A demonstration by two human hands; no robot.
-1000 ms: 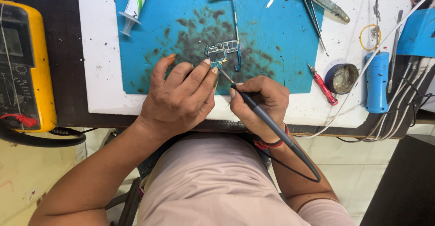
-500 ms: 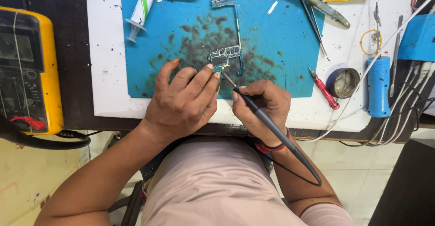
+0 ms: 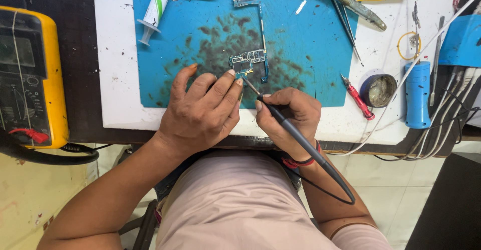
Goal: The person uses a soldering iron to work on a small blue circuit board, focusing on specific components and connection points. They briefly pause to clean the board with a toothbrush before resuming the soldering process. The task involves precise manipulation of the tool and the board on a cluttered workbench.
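Two bare hands meet over a blue work mat (image 3: 300,39) that lies on a white board at the edge of a dark bench. The left hand (image 3: 203,112) rests palm down, its fingertips (image 3: 235,79) pressed together on the lower edge of a small circuit board (image 3: 246,62), a thin, L-shaped piece with a narrow strip running up the mat. The right hand (image 3: 290,114) is closed like a pen grip around a black soldering iron (image 3: 295,132), whose fine tip (image 3: 250,85) reaches the board just beside the left fingertips; whether the tip actually touches is hard to tell from this angle. The iron's cord trails back over the person's lap. The board looks very light, stiff and brittle, crowded with tiny parts, so it would likely slide on the mat unless pinned, and is best held by its bare edges rather than its populated face. The iron is best held by its insulated handle, well back from the metal end. Nearby lie a yellow multimeter (image 3: 30,74) far to the left, a syringe (image 3: 156,9) at the mat's top left, tweezers (image 3: 346,24), a small red screwdriver (image 3: 358,97), a round tin (image 3: 378,90) and a blue cylinder-shaped tool (image 3: 417,94) to the right.
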